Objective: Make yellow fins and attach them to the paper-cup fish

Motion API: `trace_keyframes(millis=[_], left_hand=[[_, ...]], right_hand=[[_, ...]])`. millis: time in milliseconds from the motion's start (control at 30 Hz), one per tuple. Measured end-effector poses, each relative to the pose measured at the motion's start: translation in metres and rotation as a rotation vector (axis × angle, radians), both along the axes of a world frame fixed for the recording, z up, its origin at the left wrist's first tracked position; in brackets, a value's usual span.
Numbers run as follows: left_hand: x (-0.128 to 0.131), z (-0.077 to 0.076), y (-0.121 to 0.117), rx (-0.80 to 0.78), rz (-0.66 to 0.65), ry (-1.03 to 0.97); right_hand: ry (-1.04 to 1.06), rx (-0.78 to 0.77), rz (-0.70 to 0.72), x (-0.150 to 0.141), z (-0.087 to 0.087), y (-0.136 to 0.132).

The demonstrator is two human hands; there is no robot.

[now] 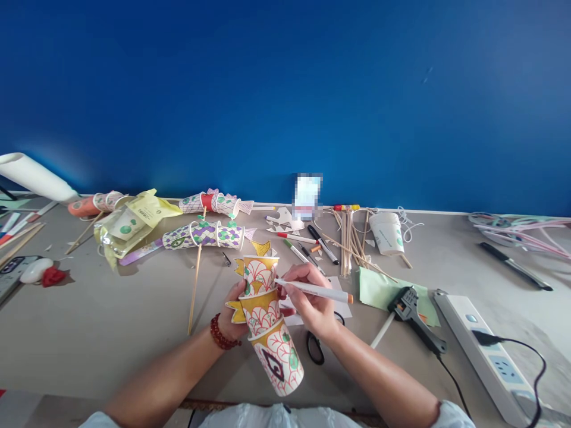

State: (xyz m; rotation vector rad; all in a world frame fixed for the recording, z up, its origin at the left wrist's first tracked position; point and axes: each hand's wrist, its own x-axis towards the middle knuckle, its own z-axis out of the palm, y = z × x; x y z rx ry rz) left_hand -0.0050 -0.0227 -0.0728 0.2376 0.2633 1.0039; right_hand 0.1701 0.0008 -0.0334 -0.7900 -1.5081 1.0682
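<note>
A fish made of joined paper cups (262,314) is in front of me, with red scale lines, yellow fins and tail and a dark outlined eye on the lowest cup. My left hand (234,321), with a beaded bracelet on its wrist, is closed around the fish's left side. Between the fingers of my right hand (316,306) is a white marker pen (325,292) with an orange end. Its tip is at the right edge of the top cup; I cannot tell whether it touches. Black-handled scissors (315,349) lie partly under my right wrist.
Another paper-cup fish (205,235) on a stick stands behind to the left, near a yellow plastic packet (129,223). Wooden sticks (348,244) and several pens lie behind my hands. A glue gun (417,321) and a corded power strip (484,356) are on the right.
</note>
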Motion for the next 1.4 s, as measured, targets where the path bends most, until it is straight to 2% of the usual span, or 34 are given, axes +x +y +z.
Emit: trace_keyframes(millis=[133,300,467,600,800,1000,1400], left_hand=[[-0.001,0.0,-0.001,-0.026,0.05,0.043],[0.0,0.003,-0.003,0.002,0.035,-0.001],[0.0,0.003,-0.001,-0.007,0.02,0.004],[-0.001,-0.003,0.003,-0.037,-0.024,-0.021],[-0.004,-0.012,0.007,-0.075,-0.003,0.059],[-0.007,-0.011,0.01,-0.093,-0.003,0.109],[-0.003,-0.012,0.014,-0.129,-0.019,0.149]], right_hand=[[0.072,0.02,0.05,-0.006,0.001,-0.005],[0.167,0.015,0.051,-0.012,0.003,-0.007],[0.129,0.029,0.046,-0.012,0.005,-0.006],[0.118,0.032,0.017,-0.012,0.006,-0.007],[0.159,0.01,0.01,-0.012,0.001,-0.01],[0.155,0.017,0.014,-0.009,-0.002,-0.009],[0.145,-0.104,-0.001,-0.003,-0.014,-0.012]])
